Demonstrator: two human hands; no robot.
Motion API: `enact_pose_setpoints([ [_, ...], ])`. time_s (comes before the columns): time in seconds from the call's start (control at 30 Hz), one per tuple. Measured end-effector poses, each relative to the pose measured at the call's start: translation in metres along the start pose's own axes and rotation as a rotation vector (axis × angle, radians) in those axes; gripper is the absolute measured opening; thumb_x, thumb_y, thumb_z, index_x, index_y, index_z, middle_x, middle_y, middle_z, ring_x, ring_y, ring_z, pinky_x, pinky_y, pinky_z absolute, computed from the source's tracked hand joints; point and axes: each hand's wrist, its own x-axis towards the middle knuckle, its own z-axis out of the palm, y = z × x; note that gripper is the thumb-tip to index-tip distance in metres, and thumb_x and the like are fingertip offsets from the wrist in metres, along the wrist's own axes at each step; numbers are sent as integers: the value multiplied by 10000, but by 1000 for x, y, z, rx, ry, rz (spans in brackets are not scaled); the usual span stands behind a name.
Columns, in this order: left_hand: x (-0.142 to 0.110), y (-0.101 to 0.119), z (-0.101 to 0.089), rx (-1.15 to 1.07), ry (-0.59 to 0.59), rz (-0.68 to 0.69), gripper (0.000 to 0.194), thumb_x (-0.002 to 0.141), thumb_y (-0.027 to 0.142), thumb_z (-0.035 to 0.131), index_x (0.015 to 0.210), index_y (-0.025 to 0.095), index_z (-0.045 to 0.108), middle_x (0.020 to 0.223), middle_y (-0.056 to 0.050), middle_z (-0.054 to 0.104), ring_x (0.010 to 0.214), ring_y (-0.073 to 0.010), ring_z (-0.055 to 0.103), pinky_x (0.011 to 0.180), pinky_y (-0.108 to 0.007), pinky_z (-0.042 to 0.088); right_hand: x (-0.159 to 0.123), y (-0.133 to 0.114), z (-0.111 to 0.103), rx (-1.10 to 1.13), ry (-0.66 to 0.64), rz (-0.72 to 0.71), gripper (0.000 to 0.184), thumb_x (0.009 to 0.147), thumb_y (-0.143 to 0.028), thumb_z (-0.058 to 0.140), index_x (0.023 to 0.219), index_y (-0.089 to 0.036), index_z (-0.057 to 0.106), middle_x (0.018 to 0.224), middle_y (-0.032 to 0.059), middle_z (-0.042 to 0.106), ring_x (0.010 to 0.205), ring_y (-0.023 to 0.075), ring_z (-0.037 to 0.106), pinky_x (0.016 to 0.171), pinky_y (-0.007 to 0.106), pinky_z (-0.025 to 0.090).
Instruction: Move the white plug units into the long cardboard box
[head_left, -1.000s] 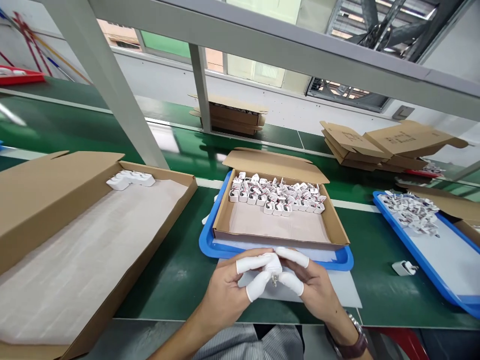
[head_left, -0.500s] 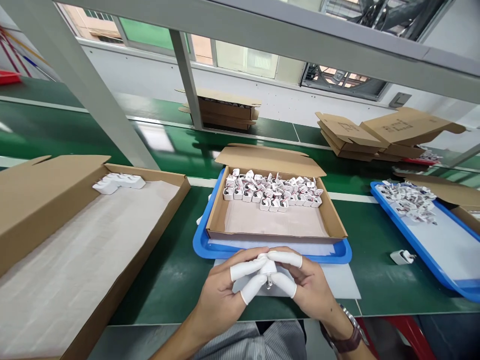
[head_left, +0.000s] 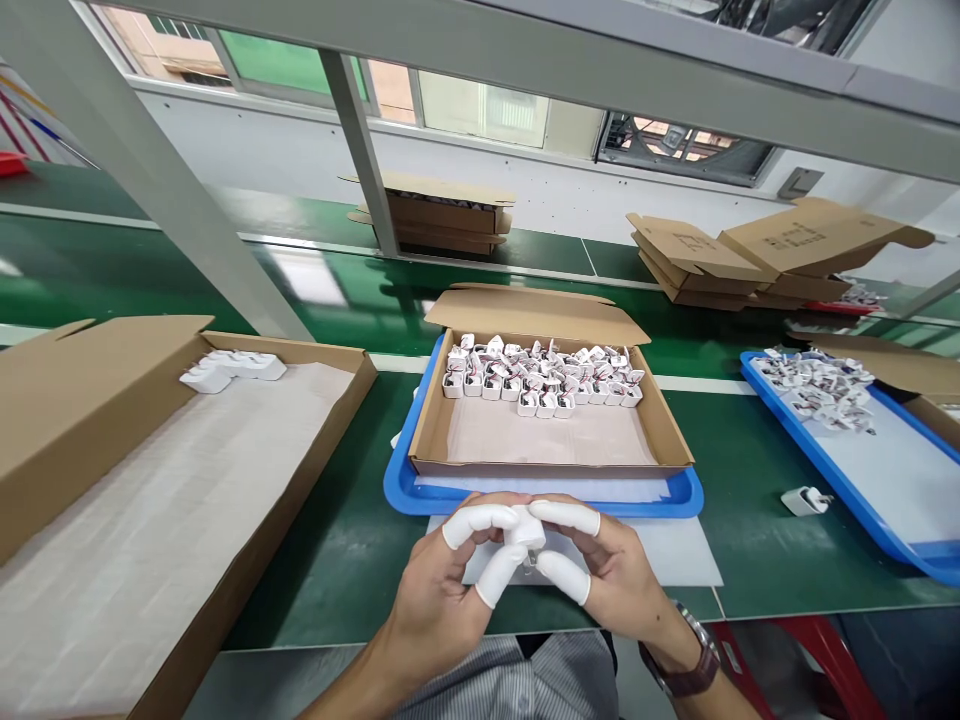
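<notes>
Both my hands pinch one small white charger plug (head_left: 523, 531) between them, low in the middle of the view above a white sheet (head_left: 675, 555). My left hand (head_left: 442, 590) grips it with white finger cots on thumb and forefinger. My right hand (head_left: 600, 575), with the same cots and a wristwatch, holds the other side. Just beyond them a shallow cardboard box (head_left: 679, 445) sits on a blue tray (head_left: 405, 490) and holds several white plugs (head_left: 540, 375) along its far side.
A large open carton (head_left: 322, 430) lined with white foam lies at the left, with a few white plugs (head_left: 232, 368) at its far corner. A second blue tray (head_left: 847, 470) with loose plugs lies right. One plug (head_left: 802, 499) lies on the green belt. Flat cartons (head_left: 750, 260) are stacked behind.
My hands have kept hold of the plug and shifted slightly left while turning it a little. The view has tilted and drifted; nothing else on the belt has moved.
</notes>
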Motion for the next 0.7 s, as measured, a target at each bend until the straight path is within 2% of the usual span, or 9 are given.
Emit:
enact_pose_setpoints([
  [0.13,-3,-3,4,-75,6,-80,240,948,130,625,1129,286,640,1197,-34,732,997,-174,730,863,-255,610,-2,0,0,35,2,48,342,958,-262,663,1294,-320,672,1359,74,676,1202,235,683,1034,426,575],
  [0.23,-3,-6,7,-87,51,-126,272,947,160,644,1180,298,653,1209,-24,740,966,-157,738,875,-240,611,0,1,1,58,34,64,323,955,-262,666,1273,-317,686,1325,66,701,1194,233,691,1031,415,579],
  [0.3,-2,-9,8,-73,45,-139,270,954,178,639,1195,293,681,1259,-32,727,1041,-180,730,920,-262,609,2,2,2,93,76,86,324,930,-284,702,1253,-310,697,1258,60,740,1136,227,723,991,388,603],
  [0.4,0,-10,7,-79,-23,-138,272,972,199,612,1212,279,711,1361,-51,677,1193,-236,679,986,-325,600,3,2,2,113,108,152,368,894,-325,747,1258,-298,699,1196,59,767,1072,220,749,955,355,618],
  [0.7,1,-7,3,-277,-41,-226,318,968,202,622,1258,295,713,1372,-40,682,1167,-237,702,982,-307,609,-5,3,-7,126,69,222,411,930,-357,709,1335,-319,645,1193,68,770,1085,236,742,994,408,585],
])
